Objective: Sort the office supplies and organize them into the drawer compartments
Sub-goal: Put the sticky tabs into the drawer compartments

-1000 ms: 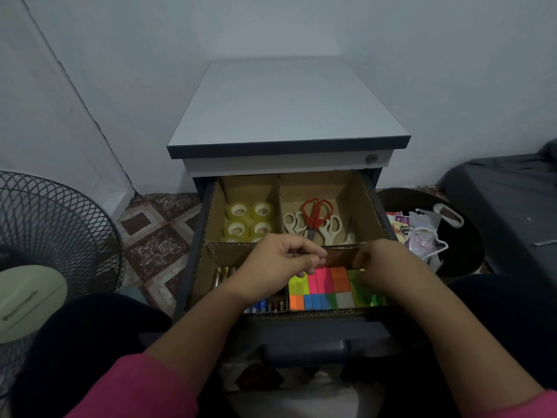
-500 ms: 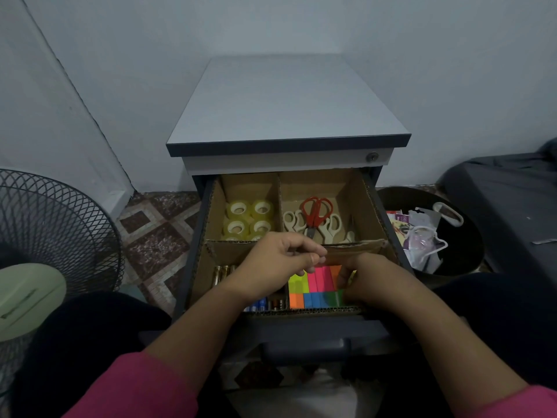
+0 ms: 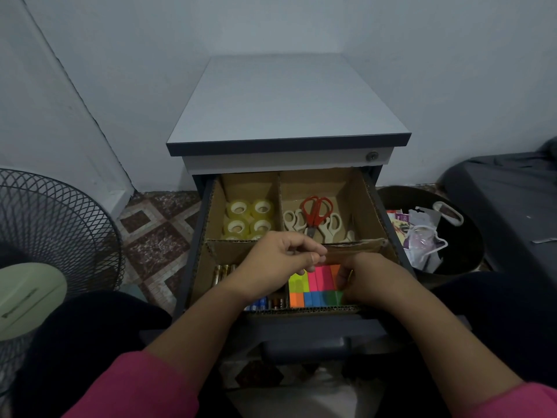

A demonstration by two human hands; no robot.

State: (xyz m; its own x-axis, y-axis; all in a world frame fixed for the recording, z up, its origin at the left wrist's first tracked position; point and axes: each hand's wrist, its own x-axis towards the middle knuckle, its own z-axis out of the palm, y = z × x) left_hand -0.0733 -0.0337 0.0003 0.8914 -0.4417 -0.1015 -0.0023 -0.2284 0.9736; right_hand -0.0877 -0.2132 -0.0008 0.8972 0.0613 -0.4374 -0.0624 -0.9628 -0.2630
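Both hands are down in the drawer (image 3: 373, 203). Left hand (image 3: 280, 260) has its fingers curled, pinching the cardboard divider (image 3: 355, 247); right hand (image 3: 370, 279) curls round the sticky notes (image 3: 313, 285) in the front-right compartment. Tape rolls (image 3: 248, 218) and scissors (image 3: 315, 215) sit in back.

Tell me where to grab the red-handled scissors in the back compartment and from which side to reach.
Take the red scissors by the handle loops, reaching straight down from above. They lie flat on top of the cream-handled scissors, loops toward the cabinet and uppermost, while the blades point at the person and tuck in among the other handles.
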